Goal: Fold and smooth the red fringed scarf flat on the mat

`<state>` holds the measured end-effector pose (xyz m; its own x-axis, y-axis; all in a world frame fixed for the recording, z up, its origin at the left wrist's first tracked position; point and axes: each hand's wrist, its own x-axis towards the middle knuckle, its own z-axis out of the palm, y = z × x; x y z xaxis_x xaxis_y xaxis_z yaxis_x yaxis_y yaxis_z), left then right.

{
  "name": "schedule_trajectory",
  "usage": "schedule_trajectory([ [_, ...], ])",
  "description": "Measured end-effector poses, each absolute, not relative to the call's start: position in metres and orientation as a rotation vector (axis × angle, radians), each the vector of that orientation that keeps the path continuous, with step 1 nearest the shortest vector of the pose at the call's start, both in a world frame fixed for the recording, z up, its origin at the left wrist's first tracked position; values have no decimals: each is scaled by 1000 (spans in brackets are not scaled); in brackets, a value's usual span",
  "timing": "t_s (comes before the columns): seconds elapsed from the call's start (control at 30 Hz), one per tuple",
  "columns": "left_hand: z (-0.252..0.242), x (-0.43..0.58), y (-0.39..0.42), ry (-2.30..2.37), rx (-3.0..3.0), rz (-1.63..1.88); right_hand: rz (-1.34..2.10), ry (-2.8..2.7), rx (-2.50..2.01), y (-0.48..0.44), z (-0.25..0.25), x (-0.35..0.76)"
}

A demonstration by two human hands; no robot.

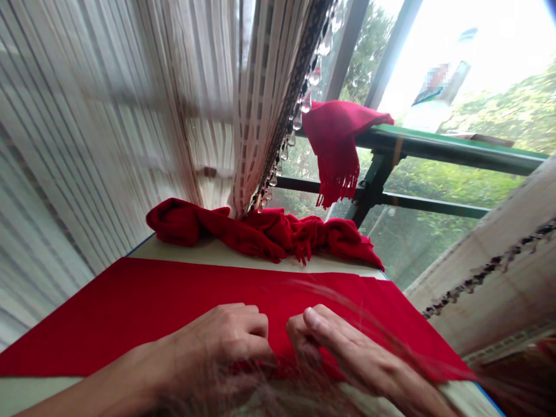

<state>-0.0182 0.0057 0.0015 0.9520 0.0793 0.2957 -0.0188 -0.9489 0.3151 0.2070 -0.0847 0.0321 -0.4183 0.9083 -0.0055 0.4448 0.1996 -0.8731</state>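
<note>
Two bare hands over a red cloth that lies spread, mostly smooth, across a pale bench with a blue edge. Left hand: back upward, fingers curled in and under, over the near part of the cloth. Right hand: thumb uppermost, fingers bent inward, facing the left across a narrow gap where red shows. Cannot tell whether either hand pinches the cloth; fingertips hidden, and blurred strands cross the foreground. At the cloth's far right corner, a few layered edges, slightly stepped.

Beyond it, on the far strip of bench: a crumpled red bundle, twisted lengthwise, fringe showing near its middle. Farther off, a red fringed scarf hangs over a dark green rail, fringe downward. A pale bottle, its label blurred, shows above the rail to the right.

Left: striped sheer curtain, bead trim along its edge. Right: another pale curtain, also beaded. Greenery outside the window
</note>
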Motion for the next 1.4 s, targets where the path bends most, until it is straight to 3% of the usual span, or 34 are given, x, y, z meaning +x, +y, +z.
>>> schedule_trajectory([
  [0.13, 10, -17, -4, 167, 2778, 316, 1766, -1697, -1058, -82, 32, 222],
  [0.23, 15, -16, -10, 202, 2786, 283, 1887, -1570, -921, -79, 27, 230],
  [0.97, 7, -16, -2, 113, 2695, 330, 1510, -1717, -1182, -82, 30, 218],
  [1.4, 12, -15, -4, 154, 2722, 243, 1589, -1814, -1104, -83, 32, 219],
])
